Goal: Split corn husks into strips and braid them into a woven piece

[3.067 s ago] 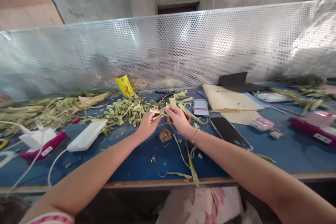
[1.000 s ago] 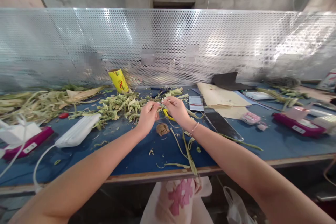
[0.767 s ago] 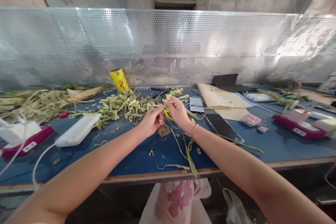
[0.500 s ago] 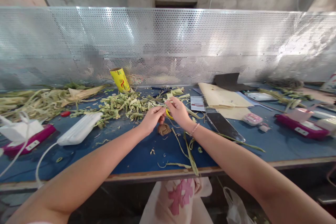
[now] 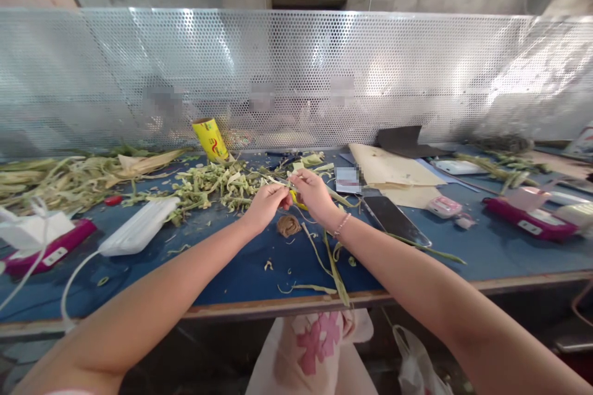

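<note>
Near the middle of the blue table, my left hand (image 5: 269,203) has its fingers pinched together. My right hand (image 5: 312,194), with a bracelet at the wrist, is closed just beside it, fingertips nearly touching. What either hand pinches is too small to make out. Something yellow (image 5: 298,199) shows between the hands. A brown coiled bundle (image 5: 288,226) lies just below them. Behind and left of my left hand spreads a heap of pale green curled plant pieces (image 5: 222,184). Long green strips (image 5: 337,271) lie toward the front edge below my right hand.
A yellow tube (image 5: 210,139) stands at the back. A white device (image 5: 139,226) and a magenta power strip (image 5: 50,248) are on the left. To the right lie a black phone (image 5: 396,221), brown paper (image 5: 398,166) and another magenta strip (image 5: 528,219). A perforated metal screen (image 5: 296,74) stands behind.
The camera view has shifted slightly. Both hands stay close together in nearly the same place, with only small changes at the fingers.
</note>
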A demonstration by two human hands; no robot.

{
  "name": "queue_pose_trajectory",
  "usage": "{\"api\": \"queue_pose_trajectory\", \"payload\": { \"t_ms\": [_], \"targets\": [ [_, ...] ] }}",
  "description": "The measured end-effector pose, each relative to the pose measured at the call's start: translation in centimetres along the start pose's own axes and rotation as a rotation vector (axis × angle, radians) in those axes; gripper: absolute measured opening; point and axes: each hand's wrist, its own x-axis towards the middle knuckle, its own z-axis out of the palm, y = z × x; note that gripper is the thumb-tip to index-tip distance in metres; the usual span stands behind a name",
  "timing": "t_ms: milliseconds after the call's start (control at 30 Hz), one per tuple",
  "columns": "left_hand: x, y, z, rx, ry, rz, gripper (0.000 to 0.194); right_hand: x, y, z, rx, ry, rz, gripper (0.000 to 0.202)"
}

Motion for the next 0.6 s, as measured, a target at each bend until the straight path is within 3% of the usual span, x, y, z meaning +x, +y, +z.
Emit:
{"api": "queue_pose_trajectory", "payload": {
  "t_ms": [200, 367, 600],
  "targets": [
    [-0.2, -0.1, -0.1, 0.029, -0.001, 0.024, 0.031, 0.1, -0.2, -0.6, 0.008, -0.057, 0.024, 0.024],
    [-0.5, 0.3, -0.1, 0.148, 0.083, 0.078, 0.025, 0.1, -0.1, -1.2, 0.058, -0.056, 0.067, 0.028],
    [-0.1, -0.5, -0.3, 0.103, 0.175, 0.142, 0.018, 0.2, 0.2, -1.2, -0.045, -0.066, 0.045, 0.027]
  ]
}}
